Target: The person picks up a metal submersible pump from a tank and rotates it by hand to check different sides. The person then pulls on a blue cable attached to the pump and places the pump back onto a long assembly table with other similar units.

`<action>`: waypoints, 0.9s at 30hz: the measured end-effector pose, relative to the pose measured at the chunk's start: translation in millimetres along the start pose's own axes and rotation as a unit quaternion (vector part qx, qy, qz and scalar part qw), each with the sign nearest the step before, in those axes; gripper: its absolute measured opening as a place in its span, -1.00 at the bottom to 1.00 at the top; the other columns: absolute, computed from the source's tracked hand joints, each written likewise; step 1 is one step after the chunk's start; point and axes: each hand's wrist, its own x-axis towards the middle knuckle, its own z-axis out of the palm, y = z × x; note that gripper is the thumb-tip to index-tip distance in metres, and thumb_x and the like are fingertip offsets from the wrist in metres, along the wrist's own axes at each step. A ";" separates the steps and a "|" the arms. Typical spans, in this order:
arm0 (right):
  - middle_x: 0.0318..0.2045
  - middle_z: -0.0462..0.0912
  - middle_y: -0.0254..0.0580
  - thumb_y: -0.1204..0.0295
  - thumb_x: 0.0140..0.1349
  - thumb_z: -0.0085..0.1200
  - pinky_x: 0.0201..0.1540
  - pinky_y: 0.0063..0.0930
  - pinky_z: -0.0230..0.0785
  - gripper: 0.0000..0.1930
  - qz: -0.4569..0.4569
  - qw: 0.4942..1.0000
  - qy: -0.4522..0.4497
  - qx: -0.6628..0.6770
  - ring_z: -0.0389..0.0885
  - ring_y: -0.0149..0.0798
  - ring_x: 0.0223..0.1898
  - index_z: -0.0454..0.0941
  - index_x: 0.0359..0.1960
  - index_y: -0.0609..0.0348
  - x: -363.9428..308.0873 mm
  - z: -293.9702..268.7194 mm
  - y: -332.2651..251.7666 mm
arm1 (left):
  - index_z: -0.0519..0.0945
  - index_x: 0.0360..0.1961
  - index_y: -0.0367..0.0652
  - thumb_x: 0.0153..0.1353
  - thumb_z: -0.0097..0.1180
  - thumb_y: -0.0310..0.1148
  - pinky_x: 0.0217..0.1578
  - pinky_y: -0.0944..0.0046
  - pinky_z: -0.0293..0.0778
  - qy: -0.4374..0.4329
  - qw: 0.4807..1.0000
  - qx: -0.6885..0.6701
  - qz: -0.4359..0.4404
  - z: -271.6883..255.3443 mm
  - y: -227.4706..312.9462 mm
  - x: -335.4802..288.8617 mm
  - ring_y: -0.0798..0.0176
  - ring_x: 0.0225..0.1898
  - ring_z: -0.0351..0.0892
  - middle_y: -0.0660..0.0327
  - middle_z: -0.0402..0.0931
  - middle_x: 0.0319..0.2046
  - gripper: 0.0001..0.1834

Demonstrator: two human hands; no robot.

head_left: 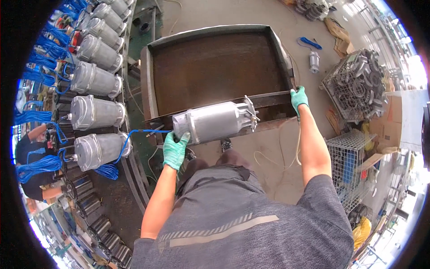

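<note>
Here's the trough [208, 31], broad and metal-rimmed with a brown-stained bed, and along its near edge lies a grey motor housing [212, 123] on its side! Over left, the metal rack [133, 177] carries a whole row of similar grey housings [96, 112], all lying down. Out on the pale floor [266, 145], a small grey cylinder [314, 62] beside its coiled blue cable [311, 42], and there's a thin, pale hose [268, 167] looping across!

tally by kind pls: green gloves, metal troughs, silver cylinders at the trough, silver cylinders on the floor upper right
Green gloves: 2
Metal trough: 1
Silver cylinder at trough: 1
Silver cylinder on floor: 1
Total: 5
</note>
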 end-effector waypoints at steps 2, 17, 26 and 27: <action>-0.16 0.72 0.13 0.28 0.45 0.07 0.02 -0.04 0.49 -0.73 -0.089 0.995 -0.034 0.000 0.70 0.16 -0.09 0.43 0.09 0.08 -55.1 -21.3 -60.5 | 0.60 0.03 -0.32 0.19 0.46 0.02 -0.03 0.16 0.53 0.017 1.000 -0.021 0.005 -3.7 -4.9 -4.5 0.17 -0.13 0.65 0.06 0.70 -0.12 -0.37; -0.39 0.60 -0.14 0.43 0.42 0.15 -0.27 -0.33 0.49 -0.85 -0.334 0.923 -0.171 0.082 0.53 -0.33 -0.34 0.51 -0.16 0.26 -257.4 -51.0 -172.9 | 0.46 0.23 -0.29 0.08 0.43 0.14 0.24 0.01 0.43 -0.048 0.998 -0.014 -0.046 -25.8 20.2 -4.1 -0.13 0.20 0.56 -0.17 0.54 0.18 -0.13; -0.59 0.37 -0.18 0.37 0.49 0.05 -0.43 -0.25 0.22 -0.73 -0.322 0.934 -0.154 -0.006 0.24 -0.34 -0.50 0.36 -0.36 0.28 -234.9 -31.8 -155.7 | 0.24 0.46 -0.36 0.08 0.41 0.16 0.34 0.05 0.36 -0.043 0.996 -0.036 -0.070 -25.5 8.4 -5.5 -0.21 0.36 0.40 -0.19 0.32 0.40 0.11; -0.59 0.37 -0.18 0.37 0.49 0.05 -0.44 -0.25 0.21 -0.74 -0.311 0.937 -0.160 -0.002 0.23 -0.34 -0.49 0.38 -0.34 0.29 -232.5 -30.9 -153.4 | 0.22 0.46 -0.38 0.07 0.42 0.16 0.33 0.05 0.37 -0.044 0.995 -0.041 -0.079 -29.9 14.1 -7.1 -0.20 0.34 0.42 -0.22 0.33 0.39 0.13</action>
